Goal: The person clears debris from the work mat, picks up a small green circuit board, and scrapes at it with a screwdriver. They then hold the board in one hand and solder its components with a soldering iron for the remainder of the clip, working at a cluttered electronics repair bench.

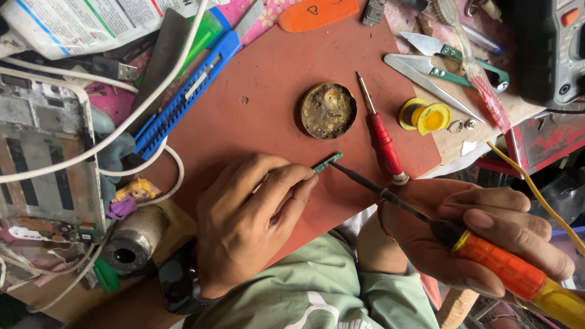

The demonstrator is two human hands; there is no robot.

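My left hand (253, 213) pinches a tiny green circuit board (328, 161) between thumb and forefinger, holding it just over the red-brown mat (268, 116). My right hand (481, 234) grips a soldering iron with an orange and yellow handle (518, 274). Its dark tip (336, 166) touches the end of the small board. A round tin of brownish flux (328, 110) sits on the mat just beyond the board.
A red-handled screwdriver (382, 137), a yellow solder spool (425, 116), scissors (445, 64) and a dark multimeter (548, 49) lie to the right. At left are a blue tool (183, 97), white cables (122, 125), an opened device (42, 158) and a metal cylinder (131, 240).
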